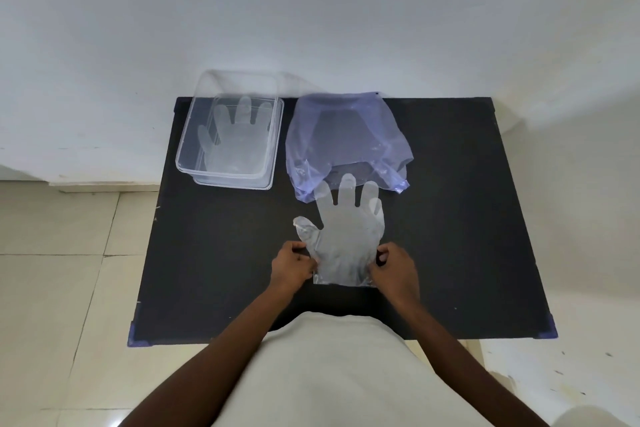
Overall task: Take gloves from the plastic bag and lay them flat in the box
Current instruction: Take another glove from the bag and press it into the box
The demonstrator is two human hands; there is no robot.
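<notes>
A clear plastic glove (pixel 348 232) lies spread on the black table, fingers pointing away from me, its fingertips overlapping the near edge of the bluish plastic bag (pixel 346 135). My left hand (pixel 292 267) pinches the glove's cuff at its left side. My right hand (pixel 396 269) pinches the cuff at its right side. A clear box (pixel 187 156) stands at the table's far left, with another clear glove (pixel 237 133) lying flat inside it.
The black table (pixel 467 218) has blue corner caps at its near edge. A white wall runs right behind the box and bag. Pale floor tiles lie to the left and right of the table.
</notes>
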